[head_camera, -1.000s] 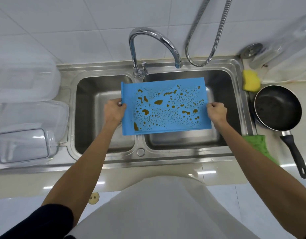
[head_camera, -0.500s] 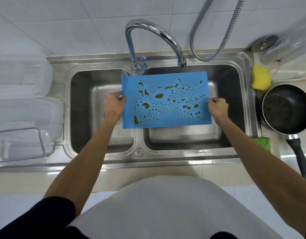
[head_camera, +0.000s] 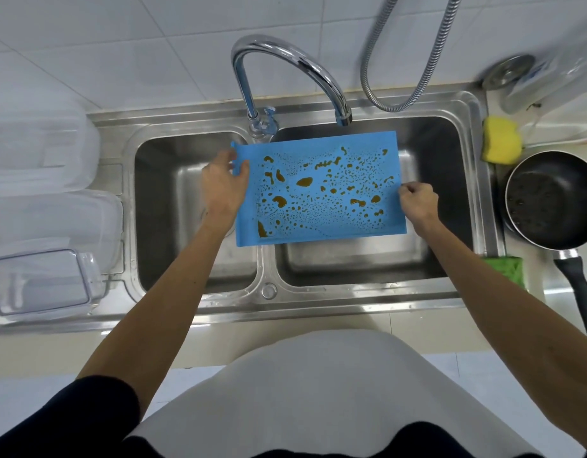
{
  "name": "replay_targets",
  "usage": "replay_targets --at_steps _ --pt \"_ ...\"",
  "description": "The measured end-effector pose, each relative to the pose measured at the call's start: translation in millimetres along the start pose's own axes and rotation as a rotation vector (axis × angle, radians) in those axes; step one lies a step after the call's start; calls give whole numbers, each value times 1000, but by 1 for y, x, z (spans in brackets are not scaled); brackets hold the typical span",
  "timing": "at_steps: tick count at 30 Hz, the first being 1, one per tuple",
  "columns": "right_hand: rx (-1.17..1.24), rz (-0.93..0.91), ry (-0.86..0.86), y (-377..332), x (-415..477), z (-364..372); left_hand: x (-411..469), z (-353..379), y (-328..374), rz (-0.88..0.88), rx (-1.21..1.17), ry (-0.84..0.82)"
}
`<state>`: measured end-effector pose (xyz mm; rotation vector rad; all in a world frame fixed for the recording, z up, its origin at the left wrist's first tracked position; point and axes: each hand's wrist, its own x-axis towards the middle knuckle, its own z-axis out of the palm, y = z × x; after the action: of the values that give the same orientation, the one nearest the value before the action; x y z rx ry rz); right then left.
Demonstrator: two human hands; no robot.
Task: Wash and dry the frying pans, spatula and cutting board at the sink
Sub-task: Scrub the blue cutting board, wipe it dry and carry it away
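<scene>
1. Blue, thin and rectangular, the plastic cutting board (head_camera: 318, 190) hangs level above the double stainless-steel sink (head_camera: 477, 166) — mostly over the right basin, its left end reaching across the divider, its far edge just under the spout of the curved chrome tap (head_camera: 285, 57).
2. Brown droplets and a few larger pools of oily-looking liquid dot its top face; no water runs from the tap, so I judge washing of this board has not yet begun.
3. The left hand (head_camera: 222, 190) grips the board's short edge at 9 o'clock, thumb on top beside a small tab at the corner; the right hand (head_camera: 417, 201) pinches the opposite short edge at 3 o'clock, fingers curled closed on it.
4. Handling, as a judgement: the sheet looks light and somewhat flexible, so a single-edge hold would probably let it sag and tip the liquid off. The film likely makes the face slippery — the clean short margins, where both hands sit now, are the safer holds.
5. At 3 o'clock from the sink, on the counter, sits a black non-stick frying pan (head_camera: 550, 200) with residue inside, its handle pointing to 5 o'clock; a yellow sponge (head_camera: 502, 140) lies at 1 o'clock, a green cloth (head_camera: 508, 267) at 4 o'clock.
6. Clear plastic containers (head_camera: 44, 279) stand at 9 o'clock.
</scene>
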<state>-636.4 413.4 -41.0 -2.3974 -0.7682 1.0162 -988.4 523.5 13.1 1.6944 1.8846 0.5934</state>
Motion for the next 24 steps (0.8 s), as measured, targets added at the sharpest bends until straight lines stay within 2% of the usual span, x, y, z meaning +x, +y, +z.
replay_targets --at_steps 4,7,9,15,24 --pt "-3 -18 -5 1 0 0 19 6 27 330 63 -139" --pt "1 -15 -11 2 1 0 33 12 43 555 280 -228" --pt "3 -12 -15 2 1 0 40 15 46 629 432 -273" --pt "20 -7 -23 2 -1 -2 42 18 45 653 632 -288" --pt "23 -5 -35 2 0 -4 28 15 42 626 732 -277"
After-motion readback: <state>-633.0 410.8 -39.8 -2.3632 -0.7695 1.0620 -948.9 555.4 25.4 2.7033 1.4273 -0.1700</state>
